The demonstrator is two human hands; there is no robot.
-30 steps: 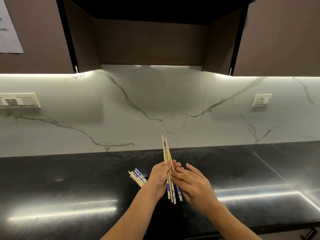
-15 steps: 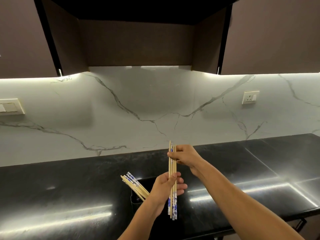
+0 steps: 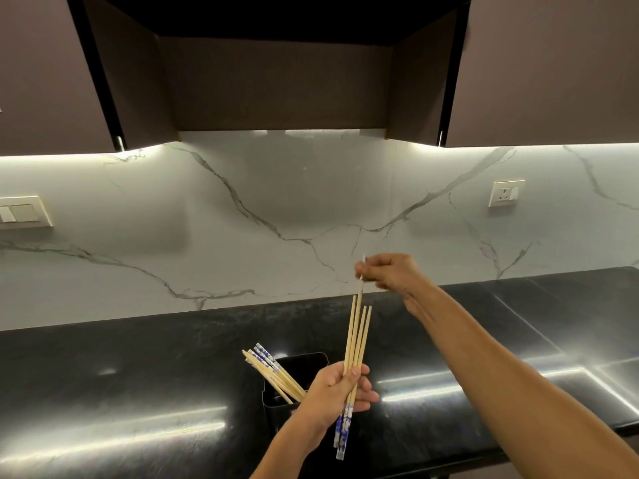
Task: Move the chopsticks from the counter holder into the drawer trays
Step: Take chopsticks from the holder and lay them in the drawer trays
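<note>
Here left hand (image 3: pixel 332 392) grips chopsticks (image 3: pixel 356 344); right hand (image 3: pixel 387 273) pinches one.

I face a black polished countertop (image 3: pixel 138 375) that runs the full width of my view and carries bright reflected streaks of light. Behind it stands a white marble backsplash (image 3: pixel 276 209) with grey veins. Above, brown wall cabinets (image 3: pixel 41 81) hang to my left and right, with a darker open recess (image 3: pixel 276 81) between them. Light strips (image 3: pixel 69 154) under the cabinets illuminate the upper edge of the backsplash. A cream switch plate (image 3: pixel 24 211) is mounted on the backsplash at my far left. A cream power socket (image 3: pixel 506 192) is mounted on it at my right, above the countertop.
</note>
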